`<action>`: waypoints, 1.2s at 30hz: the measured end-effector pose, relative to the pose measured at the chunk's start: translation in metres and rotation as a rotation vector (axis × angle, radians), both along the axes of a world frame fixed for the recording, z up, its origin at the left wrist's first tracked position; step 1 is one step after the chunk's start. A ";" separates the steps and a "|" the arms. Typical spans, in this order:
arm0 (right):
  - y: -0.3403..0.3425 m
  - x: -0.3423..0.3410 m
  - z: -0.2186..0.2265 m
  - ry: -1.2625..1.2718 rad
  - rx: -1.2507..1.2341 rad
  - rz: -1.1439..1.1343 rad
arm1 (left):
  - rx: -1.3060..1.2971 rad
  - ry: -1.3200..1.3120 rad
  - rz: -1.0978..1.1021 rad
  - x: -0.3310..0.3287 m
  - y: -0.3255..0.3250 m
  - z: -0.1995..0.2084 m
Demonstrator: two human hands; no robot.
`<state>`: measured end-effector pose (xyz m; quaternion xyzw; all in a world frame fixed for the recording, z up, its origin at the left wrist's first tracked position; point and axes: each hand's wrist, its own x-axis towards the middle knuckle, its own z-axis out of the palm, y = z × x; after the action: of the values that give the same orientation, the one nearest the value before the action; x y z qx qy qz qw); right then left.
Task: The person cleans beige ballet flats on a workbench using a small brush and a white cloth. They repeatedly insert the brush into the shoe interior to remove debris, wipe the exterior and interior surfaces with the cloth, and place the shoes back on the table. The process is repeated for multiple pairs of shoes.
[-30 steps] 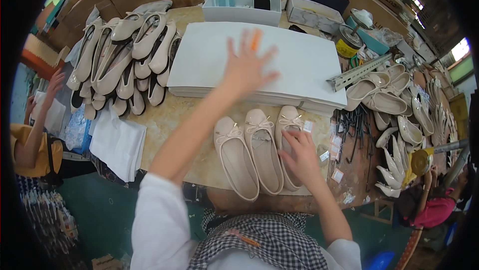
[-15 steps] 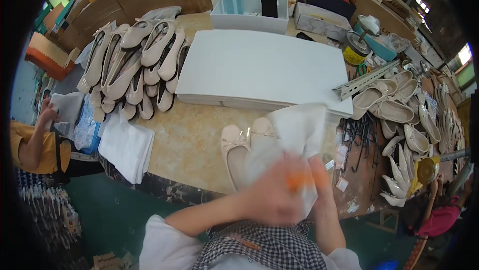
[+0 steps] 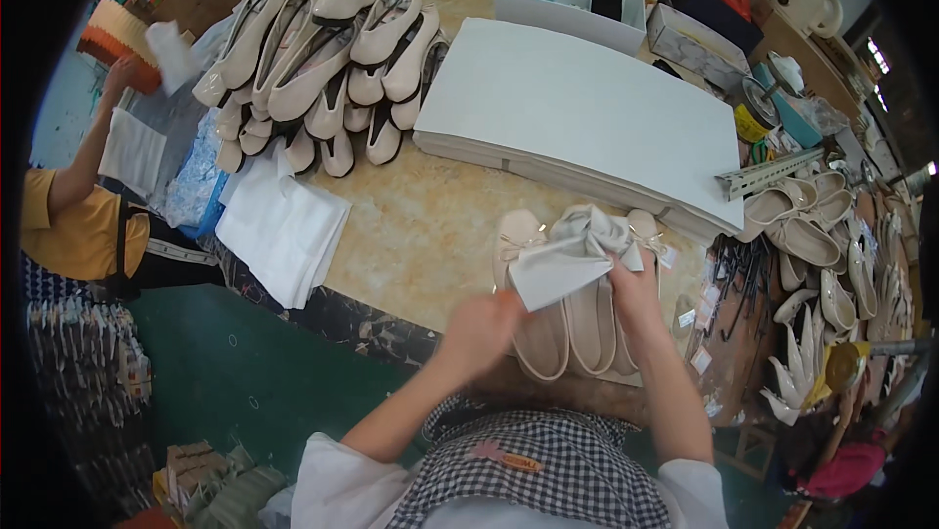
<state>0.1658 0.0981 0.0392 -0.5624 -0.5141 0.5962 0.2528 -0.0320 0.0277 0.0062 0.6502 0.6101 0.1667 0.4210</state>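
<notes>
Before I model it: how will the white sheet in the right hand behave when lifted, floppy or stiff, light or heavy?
Probably floppy: the white sheet bunches into folds by the right hand. It may hold some shape, since its end toward the left hand looks fairly flat. Likely light, as its edge looks thin.

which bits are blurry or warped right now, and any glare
Head view: the left hand is badly blurred, the right hand clearer; head view: the far edge of the white stack bows, and the corners go black; head view: small bright patches glare at upper right.
</notes>
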 end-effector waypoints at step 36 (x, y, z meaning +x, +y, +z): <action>-0.108 0.347 -0.086 -1.751 0.111 -0.326 | 0.115 -0.636 0.790 0.021 -0.011 -0.028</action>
<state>0.5127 -0.0100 -0.0465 -0.8692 -0.4649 -0.1163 -0.1220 -0.0105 0.0163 -0.0218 0.3092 0.6408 0.5362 0.4541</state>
